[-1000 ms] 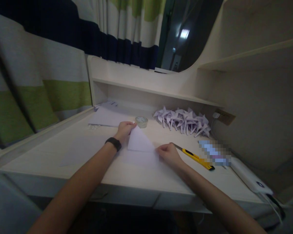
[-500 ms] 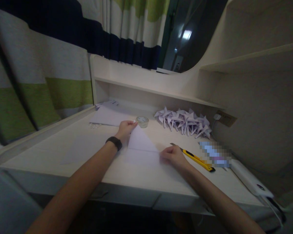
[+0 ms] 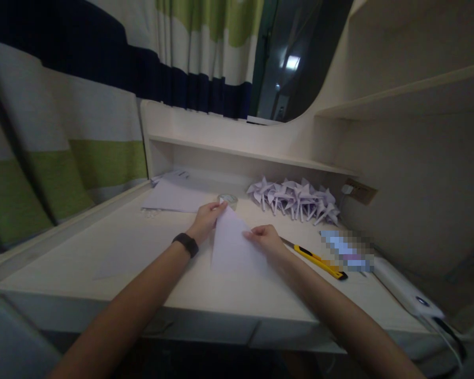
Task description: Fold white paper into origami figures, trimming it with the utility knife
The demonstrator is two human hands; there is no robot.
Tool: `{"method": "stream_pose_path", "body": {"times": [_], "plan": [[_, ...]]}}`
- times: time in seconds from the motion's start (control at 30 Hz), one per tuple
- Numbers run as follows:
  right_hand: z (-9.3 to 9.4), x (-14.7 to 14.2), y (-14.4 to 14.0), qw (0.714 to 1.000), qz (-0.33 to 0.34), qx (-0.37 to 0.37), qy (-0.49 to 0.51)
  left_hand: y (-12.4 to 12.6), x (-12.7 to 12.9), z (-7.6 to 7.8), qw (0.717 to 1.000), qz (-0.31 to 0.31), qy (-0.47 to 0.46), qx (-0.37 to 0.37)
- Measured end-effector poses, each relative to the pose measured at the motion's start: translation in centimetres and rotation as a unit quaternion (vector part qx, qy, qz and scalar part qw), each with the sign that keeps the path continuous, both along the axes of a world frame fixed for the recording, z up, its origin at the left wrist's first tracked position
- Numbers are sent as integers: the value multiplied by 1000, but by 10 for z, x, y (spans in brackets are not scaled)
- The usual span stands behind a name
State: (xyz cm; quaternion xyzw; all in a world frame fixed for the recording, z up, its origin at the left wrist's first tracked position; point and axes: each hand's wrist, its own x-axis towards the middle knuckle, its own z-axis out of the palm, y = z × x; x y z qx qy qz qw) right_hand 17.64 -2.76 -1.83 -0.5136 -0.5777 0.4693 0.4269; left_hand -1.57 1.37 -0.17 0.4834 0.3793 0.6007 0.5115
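Note:
A white sheet of paper (image 3: 235, 250), partly folded, rises to a point between my hands. My left hand (image 3: 206, 221), with a dark band on the wrist, pinches its top corner. My right hand (image 3: 270, 241) is closed with thumb and fingers at the sheet's right edge; the exact fingertip contact is slightly blurred. Just behind my left fingertips lies a roll of clear tape (image 3: 229, 199). A yellow utility knife (image 3: 318, 261) rests on the desk to the right of my right hand, its blade end partly behind that hand.
Several white paper pinwheels (image 3: 296, 199) are heaped at the back right. A stack of paper (image 3: 174, 195) sits at the back left, another sheet (image 3: 130, 250) nearer. On the right are a pixelated flat object (image 3: 345, 250) and a white power strip (image 3: 406, 292).
My right hand has moved up and left along the paper, from its right corner to its upper right edge. The left hand still holds the top corner. The view has shifted slightly.

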Motion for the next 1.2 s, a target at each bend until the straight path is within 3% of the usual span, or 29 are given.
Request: {"method": "stream_pose_path", "body": {"times": [0.13, 0.37, 0.57, 0.7, 0.83, 0.93, 1.2], "plan": [[-8, 4, 6, 996, -35, 1, 82, -5, 2, 0, 996, -89, 19, 1], [-11, 23, 10, 993, -2, 16, 118, -1, 0, -7, 997, -66, 33, -1], [-5, 31, 19, 984, -87, 68, 139, -9, -1, -4, 984, -148, 101, -19], [2, 40, 19, 990, -46, 58, 117, -12, -1, -5, 975, -164, 148, -1], [7, 41, 14, 991, 40, 1, 130, -19, -3, -2, 945, -272, 181, -14], [7, 39, 13, 987, 34, -28, 156, -27, -3, 4, 909, -348, 226, -25], [-5, 44, 22, 983, -16, -37, 181, -27, -5, 4, 891, -363, 271, -27]]}}
